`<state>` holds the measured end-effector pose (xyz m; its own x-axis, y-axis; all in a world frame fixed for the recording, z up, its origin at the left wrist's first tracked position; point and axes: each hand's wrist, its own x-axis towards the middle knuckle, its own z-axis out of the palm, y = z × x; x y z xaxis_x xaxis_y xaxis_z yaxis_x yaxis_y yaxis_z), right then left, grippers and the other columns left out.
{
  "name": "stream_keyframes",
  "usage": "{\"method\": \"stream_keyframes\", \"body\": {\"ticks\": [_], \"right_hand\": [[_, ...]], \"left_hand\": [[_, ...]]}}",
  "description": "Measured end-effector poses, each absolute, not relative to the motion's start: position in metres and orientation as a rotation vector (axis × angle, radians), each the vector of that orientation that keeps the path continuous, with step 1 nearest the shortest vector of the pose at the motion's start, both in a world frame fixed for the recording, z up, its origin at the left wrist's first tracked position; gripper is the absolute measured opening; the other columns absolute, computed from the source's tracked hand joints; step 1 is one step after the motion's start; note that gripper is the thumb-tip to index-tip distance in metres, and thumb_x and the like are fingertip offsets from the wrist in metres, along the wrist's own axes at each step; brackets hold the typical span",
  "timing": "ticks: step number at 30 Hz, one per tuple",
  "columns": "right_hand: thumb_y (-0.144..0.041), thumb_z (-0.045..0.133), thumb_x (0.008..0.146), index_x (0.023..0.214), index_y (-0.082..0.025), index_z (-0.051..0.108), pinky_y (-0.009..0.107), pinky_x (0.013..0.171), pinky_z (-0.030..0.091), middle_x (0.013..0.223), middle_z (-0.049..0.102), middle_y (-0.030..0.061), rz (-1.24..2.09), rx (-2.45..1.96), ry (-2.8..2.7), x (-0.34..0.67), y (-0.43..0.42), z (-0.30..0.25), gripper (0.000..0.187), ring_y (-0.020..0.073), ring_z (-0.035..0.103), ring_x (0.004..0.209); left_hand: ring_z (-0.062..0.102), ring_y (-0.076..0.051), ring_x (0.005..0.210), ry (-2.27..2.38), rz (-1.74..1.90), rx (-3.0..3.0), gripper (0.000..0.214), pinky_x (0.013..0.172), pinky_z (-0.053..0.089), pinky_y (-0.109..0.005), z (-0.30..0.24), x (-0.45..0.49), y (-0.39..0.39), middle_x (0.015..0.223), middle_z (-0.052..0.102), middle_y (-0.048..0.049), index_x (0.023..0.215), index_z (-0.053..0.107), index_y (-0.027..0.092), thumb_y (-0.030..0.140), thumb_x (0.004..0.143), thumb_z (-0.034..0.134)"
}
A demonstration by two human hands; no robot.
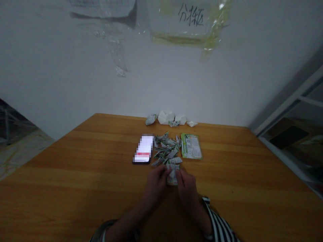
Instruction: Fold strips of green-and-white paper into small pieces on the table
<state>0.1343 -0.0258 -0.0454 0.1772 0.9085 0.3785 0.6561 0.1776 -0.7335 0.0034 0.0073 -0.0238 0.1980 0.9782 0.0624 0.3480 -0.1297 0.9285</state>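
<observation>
My left hand (157, 179) and my right hand (187, 185) grip a small printed paper packet (172, 175) between them, thumbs on its face. It has pale sides with rows of fine print and lies just above the table. Right beyond my fingers is a loose pile of crumpled or folded green-and-white printed pieces (168, 148). Left of the pile lies a phone (143, 149), its lit screen blurred out. To the right of the pile rests a flat green-edged printed packet (191, 146). The undersides of my fingers are hidden.
Crumpled white tissues (166, 117) and a balled wrapper (151, 119) sit along the wooden table's (101, 161) back edge, against the wall. Taped paper signs (190, 16) hang on the wall. A metal-framed shelf (290, 131) stands beyond the right edge.
</observation>
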Motion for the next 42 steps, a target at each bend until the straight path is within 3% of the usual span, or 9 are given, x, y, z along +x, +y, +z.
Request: {"method": "stream_keyframes", "body": {"ticks": [6, 11, 13, 16, 20, 25, 33, 38, 42], "right_hand": [[-0.045, 0.035, 0.094, 0.06, -0.02, 0.046, 0.024, 0.049, 0.033, 0.054, 0.047, -0.002, 0.573, -1.514, -1.277, 0.129, -0.027, -0.042, 0.044, 0.0129, 0.043, 0.049], [-0.056, 0.041, 0.091, 0.064, -0.018, 0.05, 0.023, 0.049, 0.036, 0.057, 0.048, -0.0016, 0.861, -1.377, -1.21, 0.13, -0.027, -0.045, 0.047, 0.0131, 0.044, 0.054], [-0.058, 0.043, 0.09, 0.073, -0.017, 0.056, 0.023, 0.05, 0.039, 0.061, 0.052, -0.0006, 0.975, -1.269, -1.181, 0.136, -0.024, -0.044, 0.046, 0.0132, 0.046, 0.055], [-0.055, 0.039, 0.093, 0.11, -0.017, 0.06, 0.022, 0.048, 0.041, 0.073, 0.06, 0.0017, 1.153, -1.106, -1.108, 0.151, -0.018, -0.04, 0.047, 0.0123, 0.05, 0.054], [-0.05, 0.056, 0.087, 0.11, -0.017, 0.066, 0.021, 0.049, 0.044, 0.078, 0.064, 0.0032, 1.438, -0.975, -1.226, 0.167, -0.014, -0.034, 0.041, 0.0109, 0.054, 0.055], [-0.046, 0.062, 0.084, 0.127, -0.022, 0.057, 0.021, 0.054, 0.048, 0.092, 0.066, 0.0041, 1.58, -0.892, -1.318, 0.175, -0.017, -0.023, 0.049, 0.0113, 0.058, 0.064], [-0.043, 0.063, 0.085, 0.121, -0.021, 0.059, 0.02, 0.056, 0.049, 0.098, 0.068, 0.0057, 1.671, -0.867, -1.369, 0.18, -0.017, -0.021, 0.042, 0.0136, 0.062, 0.074], [-0.039, 0.071, 0.079, 0.094, -0.017, 0.064, 0.021, 0.057, 0.048, 0.082, 0.069, 0.0018, 1.588, -0.955, -1.378, 0.176, -0.018, -0.028, 0.027, 0.0123, 0.063, 0.066], [-0.038, 0.072, 0.078, 0.094, -0.018, 0.068, 0.021, 0.055, 0.049, 0.081, 0.071, 0.0027, 1.481, -1.014, -1.457, 0.175, -0.02, -0.027, 0.026, 0.0124, 0.064, 0.063]], "left_hand": [[0.052, -0.017, 0.062, 1.199, 0.962, 1.604, 0.022, 0.058, 0.04, -0.025, -0.022, 0.008, 0.0, 0.065, 0.056, 0.0001, 0.071, 0.053, 0.019, 0.034, 0.086, 0.05], [0.05, -0.017, 0.059, 1.262, 1.006, 1.645, 0.02, 0.056, 0.037, -0.025, -0.022, 0.0, 0.008, 0.059, 0.051, 0.0018, 0.063, 0.049, 0.02, 0.026, 0.083, 0.05], [0.049, -0.016, 0.057, 1.219, 0.959, 1.649, 0.022, 0.054, 0.037, -0.025, -0.021, -0.007, 0.015, 0.058, 0.05, 0.0021, 0.062, 0.05, 0.019, 0.029, 0.082, 0.051], [0.049, -0.016, 0.059, 1.081, 0.85, 1.632, 0.026, 0.055, 0.038, -0.025, -0.019, -0.015, 0.024, 0.059, 0.052, 0.0007, 0.063, 0.056, 0.017, 0.033, 0.082, 0.049], [0.051, -0.017, 0.06, 0.972, 0.741, 1.61, 0.027, 0.056, 0.04, -0.025, -0.015, -0.016, 0.024, 0.061, 0.056, -0.001, 0.065, 0.06, 0.015, 0.034, 0.081, 0.049], [0.049, -0.015, 0.057, 0.955, 0.679, 1.712, 0.028, 0.055, 0.038, -0.024, -0.009, -0.02, 0.024, 0.059, 0.056, -0.0003, 0.064, 0.063, 0.014, 0.03, 0.082, 0.049], [0.052, -0.016, 0.06, 0.843, 0.6, 1.751, 0.027, 0.057, 0.04, -0.023, 0.002, -0.027, 0.023, 0.065, 0.063, -0.0007, 0.078, 0.072, 0.014, 0.029, 0.085, 0.05], [0.05, -0.016, 0.056, 0.871, 0.64, 1.775, 0.023, 0.051, 0.036, -0.022, -0.001, -0.024, 0.018, 0.058, 0.06, 0.0002, 0.061, 0.068, 0.017, 0.026, 0.079, 0.056], [0.046, -0.015, 0.05, 0.871, 0.604, 1.773, 0.025, 0.048, 0.033, -0.022, -0.001, -0.027, 0.016, 0.05, 0.056, 0.0022, 0.054, 0.064, 0.019, 0.028, 0.077, 0.059]]}}
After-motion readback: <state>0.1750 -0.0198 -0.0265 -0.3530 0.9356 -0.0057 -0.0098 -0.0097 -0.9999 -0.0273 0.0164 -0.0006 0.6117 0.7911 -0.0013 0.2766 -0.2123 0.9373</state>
